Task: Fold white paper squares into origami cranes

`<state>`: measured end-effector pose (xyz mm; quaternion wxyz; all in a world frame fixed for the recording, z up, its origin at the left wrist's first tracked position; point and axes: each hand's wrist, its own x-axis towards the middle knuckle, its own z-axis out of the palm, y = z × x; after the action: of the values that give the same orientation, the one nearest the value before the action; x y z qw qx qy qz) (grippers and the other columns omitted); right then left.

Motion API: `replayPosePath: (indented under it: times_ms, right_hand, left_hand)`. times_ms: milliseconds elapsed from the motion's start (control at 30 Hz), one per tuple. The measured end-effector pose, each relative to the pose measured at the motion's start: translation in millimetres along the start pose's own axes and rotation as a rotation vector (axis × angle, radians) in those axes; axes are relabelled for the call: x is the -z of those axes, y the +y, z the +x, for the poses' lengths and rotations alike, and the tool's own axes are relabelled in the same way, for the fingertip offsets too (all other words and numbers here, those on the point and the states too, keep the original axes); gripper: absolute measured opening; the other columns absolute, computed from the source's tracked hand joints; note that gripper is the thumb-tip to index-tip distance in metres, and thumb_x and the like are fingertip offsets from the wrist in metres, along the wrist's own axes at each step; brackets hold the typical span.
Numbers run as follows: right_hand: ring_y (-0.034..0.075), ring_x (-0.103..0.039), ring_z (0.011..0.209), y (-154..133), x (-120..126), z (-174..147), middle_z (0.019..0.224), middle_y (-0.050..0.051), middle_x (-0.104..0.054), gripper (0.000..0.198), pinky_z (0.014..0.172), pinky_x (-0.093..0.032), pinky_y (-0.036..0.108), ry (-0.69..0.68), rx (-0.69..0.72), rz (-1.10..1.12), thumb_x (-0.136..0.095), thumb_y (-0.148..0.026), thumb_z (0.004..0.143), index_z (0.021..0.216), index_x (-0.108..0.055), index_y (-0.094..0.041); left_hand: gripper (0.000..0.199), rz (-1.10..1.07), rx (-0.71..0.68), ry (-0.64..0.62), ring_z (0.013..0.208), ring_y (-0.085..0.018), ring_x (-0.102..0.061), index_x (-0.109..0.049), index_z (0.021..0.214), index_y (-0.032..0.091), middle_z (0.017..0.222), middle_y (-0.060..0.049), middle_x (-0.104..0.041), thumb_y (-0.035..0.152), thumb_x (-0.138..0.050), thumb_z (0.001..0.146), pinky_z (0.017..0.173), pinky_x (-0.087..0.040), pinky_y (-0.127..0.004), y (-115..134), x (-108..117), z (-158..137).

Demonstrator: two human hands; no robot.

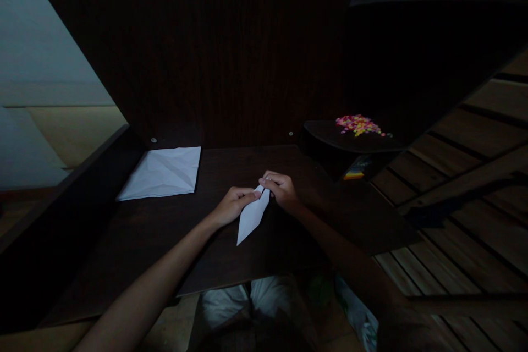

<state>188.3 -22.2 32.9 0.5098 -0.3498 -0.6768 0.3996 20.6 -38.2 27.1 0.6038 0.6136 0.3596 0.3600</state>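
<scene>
Between my hands is a folded white piece of paper [252, 216], long and narrow, with a sharp point toward me and a slit between flaps at its far end. My left hand [236, 203] grips its left edge, thumb on top near the slit. My right hand [282, 189] pinches the far tip between thumb and fingers. The paper is held over the dark wooden desk [165, 247]; whether it touches the surface I cannot tell. The fingers underneath the paper are hidden.
Creased white paper sheets [165, 173] lie at the desk's back left. A small corner shelf [325, 135] at the right bears a pile of colourful small pieces [358, 125]. Below it sits something with yellow and orange stripes [353, 175]. A dark side board [61, 203] edges the left.
</scene>
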Motion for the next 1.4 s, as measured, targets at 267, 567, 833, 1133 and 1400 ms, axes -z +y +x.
replayPosePath:
  times_ms: [267,567,833,1133,1400]
  right_hand:
    - [0.01,-0.041,0.052,1.7,0.6,1.5,0.058,-0.001,-0.044,0.042,0.049,-0.031,0.026,0.013,0.001,-0.022,-0.054,-0.043,0.083,0.05,-0.046,-0.018]
    - [0.011,-0.042,0.054,5.1,0.8,0.6,0.058,-0.001,-0.042,0.044,0.047,-0.031,0.025,-0.003,-0.049,0.014,-0.052,-0.049,0.083,0.051,-0.045,-0.019]
    - [0.009,-0.044,0.048,12.5,-1.4,3.4,0.065,-0.001,-0.053,0.033,0.041,-0.03,0.022,0.193,-0.098,0.102,-0.054,-0.051,0.081,0.077,-0.058,-0.018]
    - [0.008,-0.049,0.051,7.7,-9.2,0.2,0.063,-0.003,-0.055,0.029,0.046,-0.036,0.021,0.007,-0.193,0.088,-0.069,-0.041,0.071,0.085,-0.06,-0.018]
    - [0.006,-0.041,0.042,8.2,-6.7,1.8,0.055,-0.005,-0.05,0.031,0.038,-0.029,0.019,0.011,-0.227,0.154,-0.071,-0.044,0.068,0.073,-0.057,-0.017]
  left_hand:
    - [0.04,0.024,0.009,-0.005,0.048,-0.008,-0.039,-0.064,0.063,0.012,0.053,0.003,-0.049,0.05,-0.066,0.073,0.044,-0.026,-0.019,0.1,1.1,-2.2]
    - [0.038,0.054,0.033,-0.007,0.05,-0.009,-0.044,-0.07,0.069,0.011,0.054,0.002,-0.054,0.049,-0.067,0.073,0.047,-0.03,-0.02,2.5,1.9,-3.1]
    - [0.034,-0.056,-0.089,0.29,0.062,-0.014,-0.054,-0.075,0.078,0.013,0.07,-0.002,-0.066,0.046,-0.072,0.071,0.056,-0.037,-0.023,-7.9,6.8,4.3]
    - [0.03,-0.425,-0.079,0.374,0.072,-0.015,-0.058,-0.074,0.08,0.011,0.081,-0.007,-0.069,0.039,-0.074,0.072,0.067,-0.043,-0.025,-8.7,10.5,6.5]
    - [0.026,-0.406,-0.108,0.336,0.072,-0.014,-0.056,-0.072,0.073,0.011,0.077,-0.004,-0.065,0.037,-0.075,0.072,0.07,-0.043,-0.025,-9.9,7.7,6.8]
